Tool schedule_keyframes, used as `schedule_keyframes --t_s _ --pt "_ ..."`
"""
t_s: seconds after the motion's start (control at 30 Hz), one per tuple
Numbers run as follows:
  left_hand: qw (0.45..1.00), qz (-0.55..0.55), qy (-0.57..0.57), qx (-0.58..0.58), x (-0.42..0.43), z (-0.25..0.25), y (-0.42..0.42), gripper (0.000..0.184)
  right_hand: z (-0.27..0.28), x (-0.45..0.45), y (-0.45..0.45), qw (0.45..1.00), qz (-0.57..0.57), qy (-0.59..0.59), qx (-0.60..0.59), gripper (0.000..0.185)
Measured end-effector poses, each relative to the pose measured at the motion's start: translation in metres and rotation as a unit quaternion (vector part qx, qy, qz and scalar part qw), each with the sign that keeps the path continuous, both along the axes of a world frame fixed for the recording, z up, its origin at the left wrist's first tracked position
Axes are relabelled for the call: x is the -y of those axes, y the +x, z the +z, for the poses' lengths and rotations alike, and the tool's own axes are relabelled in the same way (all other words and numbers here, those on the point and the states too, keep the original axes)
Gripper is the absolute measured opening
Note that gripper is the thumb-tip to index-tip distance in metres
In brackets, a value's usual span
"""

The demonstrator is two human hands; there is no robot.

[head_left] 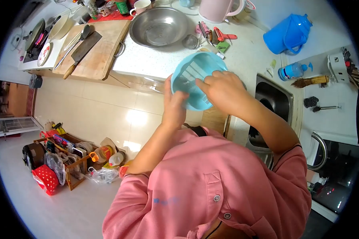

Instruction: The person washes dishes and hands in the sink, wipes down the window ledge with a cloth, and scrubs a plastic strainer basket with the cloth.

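Observation:
A turquoise plastic colander (180, 85) with slotted holes is held in front of my body, near the counter edge, its inside facing up. My left hand (174, 104) grips its left rim, thumb over the near side and slightly blurred. Across the right part of the colander lies my right hand (223, 89), one finger reaching over the inside and the other fingers curled. Whether those curled fingers pinch anything is hidden. Beyond the colander, a wide steel basin (158, 30) rests on the white counter (147, 59), beside a small round strainer (190, 41) and a red peeler (224, 36).
On the left, a wooden cutting board (107, 44) bears a cleaver (83, 49) and a ladle. To the right are a steel sink (275, 95), a blue jug (289, 34) and a soap bottle (293, 71). A crowded rack (73, 159) stands on the floor at left.

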State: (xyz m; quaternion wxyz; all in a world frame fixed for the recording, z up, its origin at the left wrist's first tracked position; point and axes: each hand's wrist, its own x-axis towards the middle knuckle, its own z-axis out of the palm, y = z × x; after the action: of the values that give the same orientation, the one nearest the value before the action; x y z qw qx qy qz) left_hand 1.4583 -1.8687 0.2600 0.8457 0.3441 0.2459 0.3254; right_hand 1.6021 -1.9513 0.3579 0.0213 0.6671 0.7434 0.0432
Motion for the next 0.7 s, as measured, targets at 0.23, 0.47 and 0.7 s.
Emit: schedule_keyframes --t_s 0.23,0.47,0.7 --pt "0.999 0.01 -0.005 -0.039 0.002 0.008 -0.003 0.061 -0.006 -0.01 -0.003 0.999 -0.023 -0.046 -0.007 0.034" --pt "0.999 0.0 0.002 -0.034 0.003 0.01 -0.004 0.061 0.0 -0.01 -0.004 0.998 -0.037 -0.057 -0.014 0.031" --pt "0.998 0.017 0.026 -0.048 0.004 0.012 -0.004 0.062 0.0 -0.01 -0.006 0.998 -0.055 -0.022 -0.039 0.026"
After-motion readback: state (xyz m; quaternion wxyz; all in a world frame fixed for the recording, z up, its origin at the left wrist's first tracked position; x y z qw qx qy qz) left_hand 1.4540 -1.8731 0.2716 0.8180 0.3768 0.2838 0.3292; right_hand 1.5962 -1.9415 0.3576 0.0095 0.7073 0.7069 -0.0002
